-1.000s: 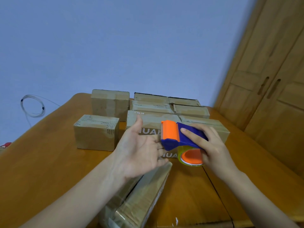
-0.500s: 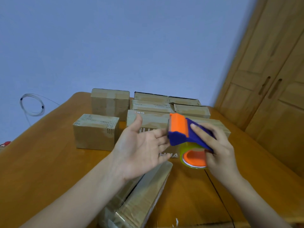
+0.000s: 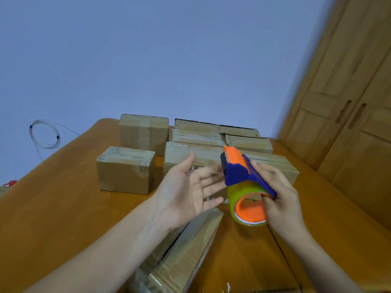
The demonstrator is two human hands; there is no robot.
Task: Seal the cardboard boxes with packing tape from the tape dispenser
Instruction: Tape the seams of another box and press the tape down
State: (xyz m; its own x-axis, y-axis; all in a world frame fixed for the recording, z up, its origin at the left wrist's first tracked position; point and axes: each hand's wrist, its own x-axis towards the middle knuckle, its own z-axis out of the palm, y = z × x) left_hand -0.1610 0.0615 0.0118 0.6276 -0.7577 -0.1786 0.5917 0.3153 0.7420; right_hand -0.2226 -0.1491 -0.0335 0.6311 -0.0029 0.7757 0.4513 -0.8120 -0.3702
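Observation:
My right hand grips a blue and orange tape dispenser with a roll of clear tape, held above the table. My left hand is open, palm up, fingers straight and reaching to the dispenser's left end; I cannot tell if they touch it. A long cardboard box with shiny tape on it lies under my left forearm, near the front. Another long box lies behind my hands.
Several more cardboard boxes stand at the back of the wooden table: a small one at the left, a taller one behind it. A wire coil hangs on the wall. A wooden wardrobe is on the right.
My right hand has carried the dispenser a little to the right and tilted it, so the roll's orange core faces me more. My left hand stays open beside it.

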